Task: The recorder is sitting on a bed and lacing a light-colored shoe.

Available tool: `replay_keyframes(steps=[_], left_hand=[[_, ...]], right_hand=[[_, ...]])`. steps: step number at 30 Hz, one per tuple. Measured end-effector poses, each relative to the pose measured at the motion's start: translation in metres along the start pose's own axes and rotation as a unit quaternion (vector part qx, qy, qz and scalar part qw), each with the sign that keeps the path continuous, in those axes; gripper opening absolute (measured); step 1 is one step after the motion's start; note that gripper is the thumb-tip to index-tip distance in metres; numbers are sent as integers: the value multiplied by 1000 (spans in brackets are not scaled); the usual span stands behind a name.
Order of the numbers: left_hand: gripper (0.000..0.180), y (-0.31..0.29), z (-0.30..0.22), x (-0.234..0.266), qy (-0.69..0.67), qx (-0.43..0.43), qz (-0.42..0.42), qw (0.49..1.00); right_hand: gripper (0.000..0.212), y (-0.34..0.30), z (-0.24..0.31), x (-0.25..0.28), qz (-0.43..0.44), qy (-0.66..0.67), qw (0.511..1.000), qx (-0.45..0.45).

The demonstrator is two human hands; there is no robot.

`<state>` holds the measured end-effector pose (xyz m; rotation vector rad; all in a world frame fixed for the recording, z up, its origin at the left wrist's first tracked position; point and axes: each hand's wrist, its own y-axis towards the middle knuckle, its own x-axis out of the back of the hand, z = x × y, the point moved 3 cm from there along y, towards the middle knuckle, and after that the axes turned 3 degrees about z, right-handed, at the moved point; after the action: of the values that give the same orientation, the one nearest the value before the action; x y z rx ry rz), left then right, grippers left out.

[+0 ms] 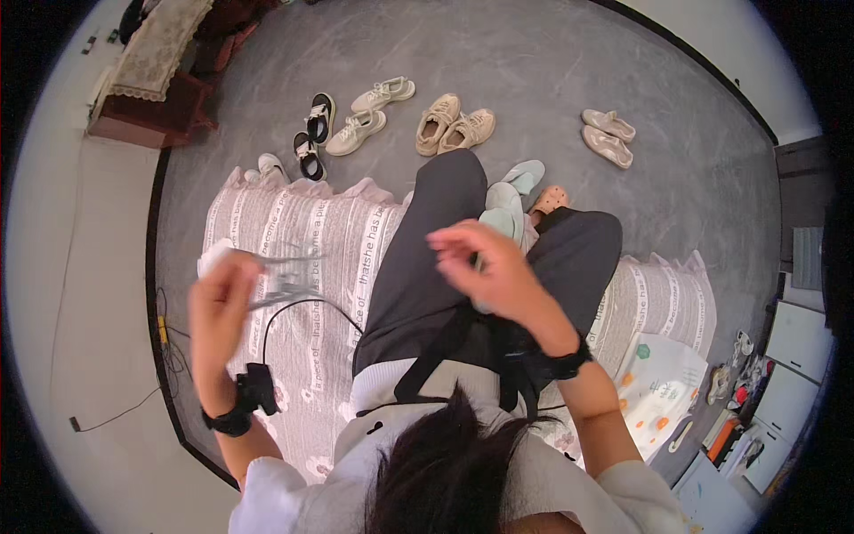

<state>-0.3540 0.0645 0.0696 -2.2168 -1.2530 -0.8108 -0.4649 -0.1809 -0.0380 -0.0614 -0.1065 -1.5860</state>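
On the left, my left hand is closed, its fingertips pinched on thin grey strands. The strands look like laces but are smeared by motion. My right hand is over my lap, with fingers curled and slightly blurred. A sliver of something pale shows by its palm; I cannot make out what it is. Just beyond this hand, pale mint footwear shows between my knees. An orange clog is beside it, next to my right knee. My dark trousers lie below both hands.
I sit on a seat with a striped, lettered cover. Black-and-white shoes, pale sneakers, beige shoes and light slip-ons stand on the grey floor. A printed white bag lies at right. A black cable runs near my left wrist.
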Motion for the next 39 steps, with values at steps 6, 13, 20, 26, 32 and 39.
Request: replay_keyframes(steps=[6, 13, 20, 26, 32, 39], left_hand=[[10, -9, -10, -83, -46, -19, 320, 946], [16, 4, 23, -89, 49, 33, 339, 939], [20, 21, 82, -104, 170, 14, 233, 958], [21, 27, 137, -100, 87, 44, 163, 982], [18, 32, 174, -83, -321, 273, -25, 907], [15, 26, 253, -20, -576, 354, -101, 730]], right_hand=[[35, 19, 19, -70, 110, -107, 964, 217], [16, -21, 2, -35, 113, -18, 993, 17], [11, -55, 17, 12, 67, -60, 994, -70], [6, -91, 6, 42, -62, 112, 968, -218], [18, -96, 5, 50, -104, -24, 980, -166], [21, -114, 0, 78, -167, -124, 952, -224]])
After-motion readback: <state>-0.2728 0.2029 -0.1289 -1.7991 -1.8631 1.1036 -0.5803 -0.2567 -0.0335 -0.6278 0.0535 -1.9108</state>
